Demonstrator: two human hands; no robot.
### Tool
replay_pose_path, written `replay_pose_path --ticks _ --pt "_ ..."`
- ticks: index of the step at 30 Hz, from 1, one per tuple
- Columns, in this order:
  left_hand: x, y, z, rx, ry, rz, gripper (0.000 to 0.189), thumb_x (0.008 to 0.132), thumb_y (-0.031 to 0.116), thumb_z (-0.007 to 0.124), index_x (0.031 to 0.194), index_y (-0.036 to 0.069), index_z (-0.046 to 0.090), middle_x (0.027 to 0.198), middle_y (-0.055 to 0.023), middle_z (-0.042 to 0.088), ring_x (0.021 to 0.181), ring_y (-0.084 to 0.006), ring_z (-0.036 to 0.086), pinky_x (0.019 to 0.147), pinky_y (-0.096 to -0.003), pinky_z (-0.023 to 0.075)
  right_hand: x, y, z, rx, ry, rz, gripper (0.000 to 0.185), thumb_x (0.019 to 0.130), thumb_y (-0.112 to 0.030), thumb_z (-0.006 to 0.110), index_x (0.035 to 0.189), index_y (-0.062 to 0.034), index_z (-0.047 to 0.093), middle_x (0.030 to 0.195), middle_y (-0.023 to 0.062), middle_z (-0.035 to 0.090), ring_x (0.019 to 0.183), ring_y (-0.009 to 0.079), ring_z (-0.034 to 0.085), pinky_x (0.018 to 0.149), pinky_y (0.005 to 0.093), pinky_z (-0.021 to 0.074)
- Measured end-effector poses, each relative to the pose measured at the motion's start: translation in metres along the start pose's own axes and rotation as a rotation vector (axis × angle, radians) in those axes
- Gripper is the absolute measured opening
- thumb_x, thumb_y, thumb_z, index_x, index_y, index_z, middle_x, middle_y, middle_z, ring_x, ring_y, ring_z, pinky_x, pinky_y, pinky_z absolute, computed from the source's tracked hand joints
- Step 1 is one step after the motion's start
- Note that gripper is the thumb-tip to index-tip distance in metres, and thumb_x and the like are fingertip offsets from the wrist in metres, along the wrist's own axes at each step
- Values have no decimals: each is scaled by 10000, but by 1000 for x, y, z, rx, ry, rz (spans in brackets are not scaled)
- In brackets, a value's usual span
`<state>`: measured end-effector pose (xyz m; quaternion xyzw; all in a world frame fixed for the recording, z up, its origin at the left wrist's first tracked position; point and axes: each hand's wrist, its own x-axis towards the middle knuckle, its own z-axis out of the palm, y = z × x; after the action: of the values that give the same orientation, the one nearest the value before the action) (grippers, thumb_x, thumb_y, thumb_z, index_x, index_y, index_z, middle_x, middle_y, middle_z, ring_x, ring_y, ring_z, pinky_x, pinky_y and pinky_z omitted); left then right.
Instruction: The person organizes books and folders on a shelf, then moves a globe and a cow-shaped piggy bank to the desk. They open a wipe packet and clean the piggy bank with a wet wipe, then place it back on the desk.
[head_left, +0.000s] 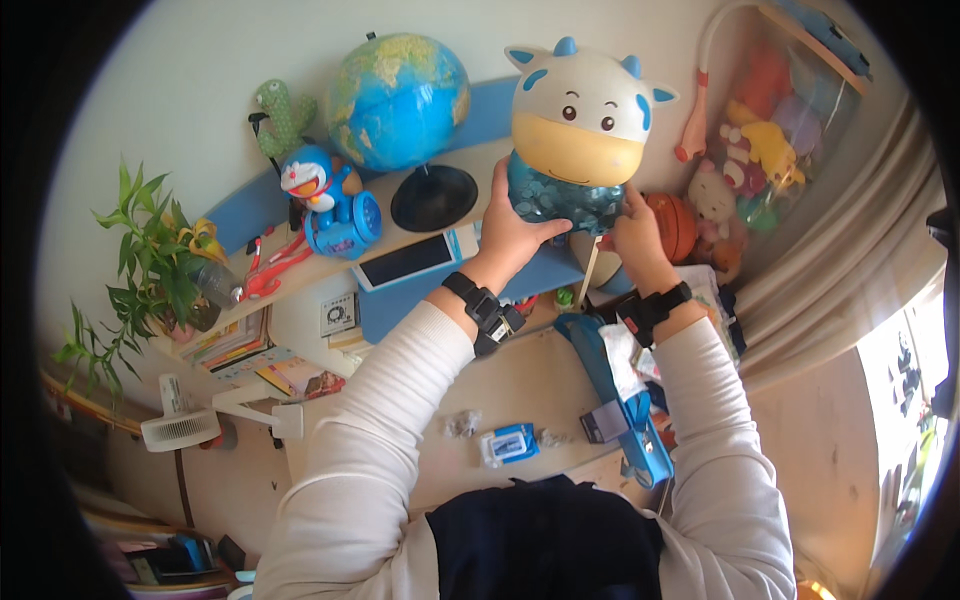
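A cow-shaped coin bank (577, 124) is upright at the right end of the desk's top shelf. Its head is white and cream with blue horns, and its translucent blue body (551, 199) shows many coins inside. My left hand (510, 229) grips the body from the left, thumb across the front. On the other side, my right hand (641, 232) holds its lower right. The base is partly hidden by my hands, so I cannot tell whether it rests on the shelf. A globe (401, 101) on a black stand (435, 199) is just left of it.
Left along the shelf (375, 247) are a blue cartoon figurine (330, 199), a cactus toy (283, 116) and potted plants (161, 262). A tablet (409, 262) leans below. Wet wipes (510, 445) and a blue bag (637, 435) lie on the desk; a basketball (670, 225) and plush toys (750, 165) are at right.
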<state>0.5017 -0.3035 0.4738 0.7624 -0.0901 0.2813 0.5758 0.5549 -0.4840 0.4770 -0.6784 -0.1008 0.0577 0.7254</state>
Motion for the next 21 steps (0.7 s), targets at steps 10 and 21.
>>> replay_pose_path --ticks 10,21 --pt "-158 -15 -17 -476 -176 -419 839 793 117 771 1416 60 211 1387 -162 378 1298 -246 384 1059 -387 359 -142 98 -16 -164 92 184 742 749 132 291 1447 -111 359 1332 115 532 934 200 630 548 255 556" --pt "-329 -166 -24 -558 -206 -1050 666 828 -44 577 1371 172 258 1289 -189 459 1162 -315 508 916 -465 494 -246 298 9 150 127 712 453 956 -24 376 1379 -184 408 1272 67 555 1025 242 601 579 325 558"
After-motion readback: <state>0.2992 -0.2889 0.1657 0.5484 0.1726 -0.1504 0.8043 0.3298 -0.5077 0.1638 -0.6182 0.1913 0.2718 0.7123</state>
